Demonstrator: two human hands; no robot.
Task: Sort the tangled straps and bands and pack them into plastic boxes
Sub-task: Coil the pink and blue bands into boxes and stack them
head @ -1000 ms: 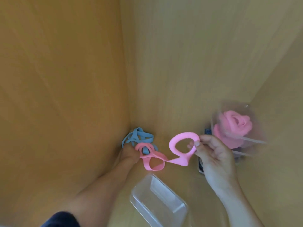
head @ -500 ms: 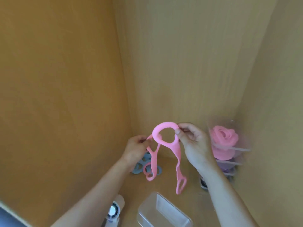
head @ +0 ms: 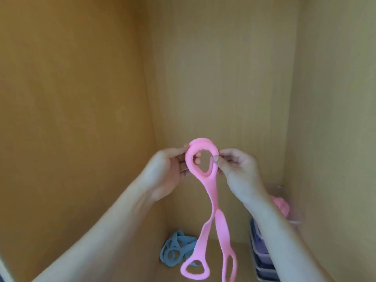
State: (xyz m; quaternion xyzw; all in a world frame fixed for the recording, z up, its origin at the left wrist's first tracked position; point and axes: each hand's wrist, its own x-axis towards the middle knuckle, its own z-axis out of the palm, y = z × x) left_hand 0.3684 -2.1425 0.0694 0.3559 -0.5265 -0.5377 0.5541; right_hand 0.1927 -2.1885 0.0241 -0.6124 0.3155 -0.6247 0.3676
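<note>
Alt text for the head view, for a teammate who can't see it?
Two hands hold a pink strap up by its top loop, the left hand pinching one side and the right hand the other, two looped ends dangling. Below lie a tangled blue strap and stacked plastic boxes.

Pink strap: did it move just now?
Yes, upward: the pink strap rose away from the blue bands on the floor, now hanging from left hand and right hand.

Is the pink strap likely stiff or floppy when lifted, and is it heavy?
Probably floppy: the pink strap hangs limp and twisted below the left hand and right hand. Likely light: fingertip pinches alone carry it.
</note>
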